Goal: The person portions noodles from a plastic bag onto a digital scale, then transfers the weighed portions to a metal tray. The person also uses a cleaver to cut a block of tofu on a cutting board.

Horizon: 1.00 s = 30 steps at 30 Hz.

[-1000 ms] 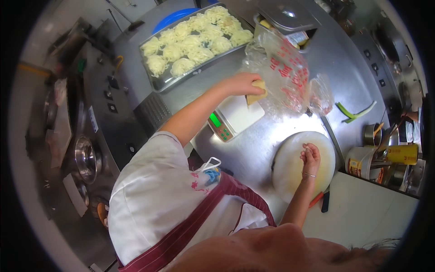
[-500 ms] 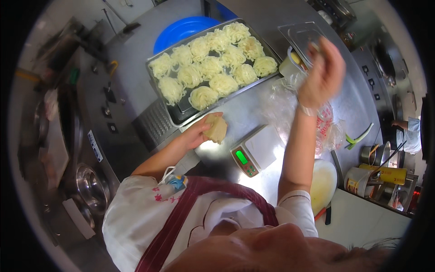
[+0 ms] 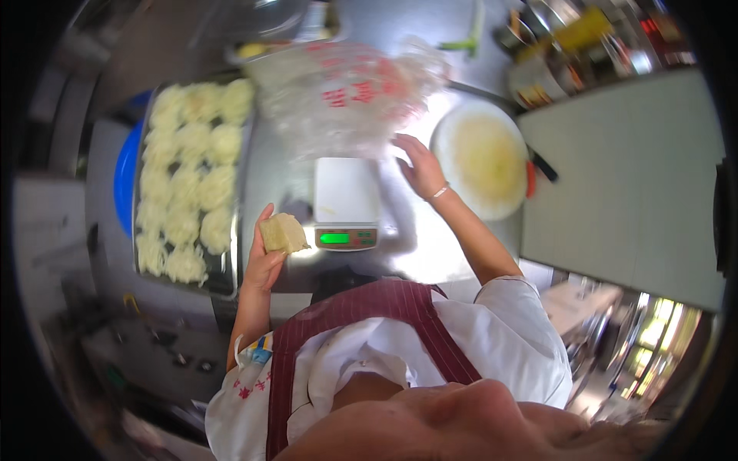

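Note:
My left hand (image 3: 265,261) grips a beige block (image 3: 284,233) with a rough edge, its exact kind unclear. It is held just left of a white kitchen scale (image 3: 347,192) with a lit green display. Over the steel counter right of the scale is my right hand (image 3: 420,167), empty, its fingers apart and stretched out. Its fingertips are close to a crumpled clear plastic bag (image 3: 338,96) with red print. On the left lies a dark metal tray (image 3: 228,286) bearing rows of pale noodle nests (image 3: 181,226).
A round white board (image 3: 453,138) with a yellowish stain stands at the right, with a knife (image 3: 543,164) beside it. Farther back are a green onion (image 3: 464,44) and several pots (image 3: 530,27). A blue basin (image 3: 123,184) shows behind the tray.
The view has turned, so the tray now appears at the left. My right hand has come down from near the clear lidded containers to beside the bag. My left hand keeps the block.

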Each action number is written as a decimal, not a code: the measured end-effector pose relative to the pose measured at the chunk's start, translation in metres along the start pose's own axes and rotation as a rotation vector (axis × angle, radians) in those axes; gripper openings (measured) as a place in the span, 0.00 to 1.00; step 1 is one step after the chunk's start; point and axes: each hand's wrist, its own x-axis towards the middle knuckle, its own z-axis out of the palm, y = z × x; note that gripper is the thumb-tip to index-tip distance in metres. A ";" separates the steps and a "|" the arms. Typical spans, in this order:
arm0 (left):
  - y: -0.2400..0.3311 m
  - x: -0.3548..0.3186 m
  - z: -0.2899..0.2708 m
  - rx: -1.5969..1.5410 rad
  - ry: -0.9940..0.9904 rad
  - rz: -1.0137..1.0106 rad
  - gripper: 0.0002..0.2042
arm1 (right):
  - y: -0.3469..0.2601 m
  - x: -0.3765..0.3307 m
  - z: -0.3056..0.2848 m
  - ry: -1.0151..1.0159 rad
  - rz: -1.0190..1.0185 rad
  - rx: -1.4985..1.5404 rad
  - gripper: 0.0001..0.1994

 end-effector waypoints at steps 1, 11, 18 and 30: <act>-0.005 0.016 0.014 0.041 -0.041 -0.040 0.44 | 0.032 -0.043 -0.023 0.040 0.100 -0.126 0.21; -0.223 0.185 0.246 0.827 -0.465 0.069 0.37 | 0.234 -0.201 -0.242 -0.330 0.458 -1.212 0.12; -0.327 0.241 0.315 1.214 -0.225 0.650 0.32 | 0.301 -0.186 -0.257 -0.518 0.260 -1.254 0.10; -0.324 0.180 0.270 1.255 -0.207 0.607 0.27 | 0.322 -0.165 -0.280 -0.685 0.386 -1.288 0.12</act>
